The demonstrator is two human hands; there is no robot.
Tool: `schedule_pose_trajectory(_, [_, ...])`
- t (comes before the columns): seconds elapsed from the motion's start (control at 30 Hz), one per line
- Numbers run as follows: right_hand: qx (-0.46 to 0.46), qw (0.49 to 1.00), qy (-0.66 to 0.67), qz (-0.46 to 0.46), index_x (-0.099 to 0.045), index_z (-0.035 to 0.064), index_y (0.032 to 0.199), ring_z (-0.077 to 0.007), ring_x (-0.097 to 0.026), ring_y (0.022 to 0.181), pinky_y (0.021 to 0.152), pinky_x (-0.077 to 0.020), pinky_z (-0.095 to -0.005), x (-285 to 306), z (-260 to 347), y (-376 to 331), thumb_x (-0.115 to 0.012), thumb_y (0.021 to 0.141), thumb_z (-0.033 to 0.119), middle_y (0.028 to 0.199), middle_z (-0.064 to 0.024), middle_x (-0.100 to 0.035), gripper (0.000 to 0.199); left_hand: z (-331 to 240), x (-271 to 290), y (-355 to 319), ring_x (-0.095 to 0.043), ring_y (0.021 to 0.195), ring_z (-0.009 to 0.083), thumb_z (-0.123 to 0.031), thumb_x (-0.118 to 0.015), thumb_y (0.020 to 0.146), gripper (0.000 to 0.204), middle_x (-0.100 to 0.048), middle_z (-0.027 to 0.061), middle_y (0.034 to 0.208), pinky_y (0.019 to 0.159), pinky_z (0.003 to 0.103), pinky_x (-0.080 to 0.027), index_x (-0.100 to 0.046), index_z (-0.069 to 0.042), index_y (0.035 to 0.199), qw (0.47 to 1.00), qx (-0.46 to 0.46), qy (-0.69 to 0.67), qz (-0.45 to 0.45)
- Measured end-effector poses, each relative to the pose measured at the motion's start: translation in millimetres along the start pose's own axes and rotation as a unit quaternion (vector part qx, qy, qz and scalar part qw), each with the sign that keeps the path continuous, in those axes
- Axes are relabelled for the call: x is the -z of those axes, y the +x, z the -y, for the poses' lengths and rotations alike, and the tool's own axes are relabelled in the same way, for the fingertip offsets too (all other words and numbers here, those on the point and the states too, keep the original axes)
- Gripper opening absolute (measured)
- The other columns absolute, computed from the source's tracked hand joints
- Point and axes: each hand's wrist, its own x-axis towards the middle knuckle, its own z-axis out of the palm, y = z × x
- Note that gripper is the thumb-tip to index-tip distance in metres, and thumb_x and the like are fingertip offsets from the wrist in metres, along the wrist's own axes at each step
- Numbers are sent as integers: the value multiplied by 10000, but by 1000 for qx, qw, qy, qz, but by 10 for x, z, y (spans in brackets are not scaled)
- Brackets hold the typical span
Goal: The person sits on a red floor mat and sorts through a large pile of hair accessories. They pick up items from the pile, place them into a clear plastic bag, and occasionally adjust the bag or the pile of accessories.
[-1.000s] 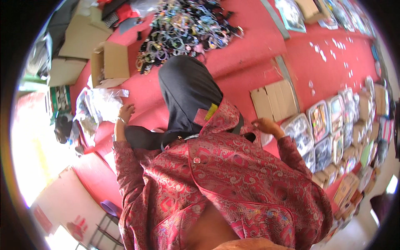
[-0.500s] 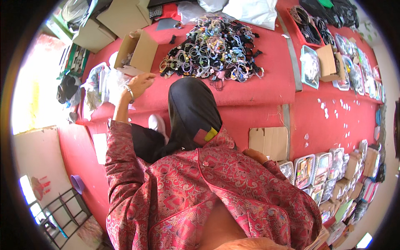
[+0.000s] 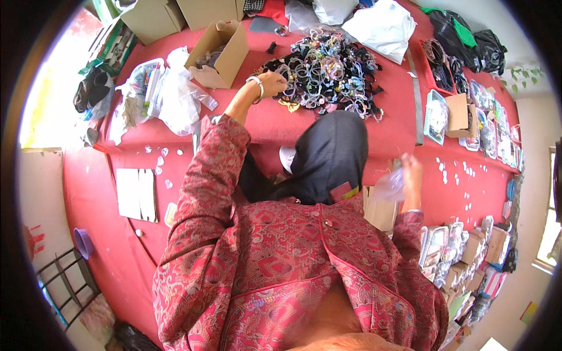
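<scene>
My left hand (image 3: 270,83) is stretched out over the near edge of the heap of bangles (image 3: 328,73), fingers curled in as if pinching a few rings, though I cannot tell for sure whether anything is clamped between them. My right hand (image 3: 410,175) is held up well apart from it, closed on a small clear plastic bag (image 3: 391,186), which looks crumpled and limp. The heap lies on the red cloth (image 3: 175,134) of the floor in front of me, beside an open cardboard box (image 3: 221,51) and some white plastic bags (image 3: 175,96). To do this well, I think I should pick from the loose rim of the heap rather than dig into the middle, since the rings look tangled and a hard pull could drag others along. I would lift only a few at once, keep them stacked flat, and bring the bag's mouth close and open before letting go, so none roll off across the cloth toward the packed trays (image 3: 445,251) at my right.
</scene>
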Motion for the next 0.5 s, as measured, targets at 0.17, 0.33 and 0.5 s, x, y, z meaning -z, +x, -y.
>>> schedule_pose_trajectory(0.17, [-1,880,473,-46,-594,23,985,-107,-540,702,560,-440,-237,375,1181,684,-469,877,316,907,-72,-607,336,100,-10,358,-557,633,93,-288,-544,819,407,-610,32,880,495,247,-440,-499,-67,1158,938,47,-319,124])
schedule_pose_trajectory(0.33, [-48,718,692,57,-562,5,1012,-279,-592,886,837,-451,-448,22,2284,1070,-436,892,232,969,-143,-613,286,-367,37,137,-455,1073,226,-248,-656,753,749,-440,114,1242,835,400,-421,-229,-162,1362,885,-38,-451,107])
schedule_pose_trajectory(0.5, [-99,690,702,145,-420,-19,1171,-310,-541,995,912,-388,-489,-822,2601,1166,-411,900,233,1099,-142,-558,371,-539,-151,131,-295,1245,329,-230,-685,737,834,-282,122,1371,896,517,-359,-155,-179,1379,751,-161,-597,231])
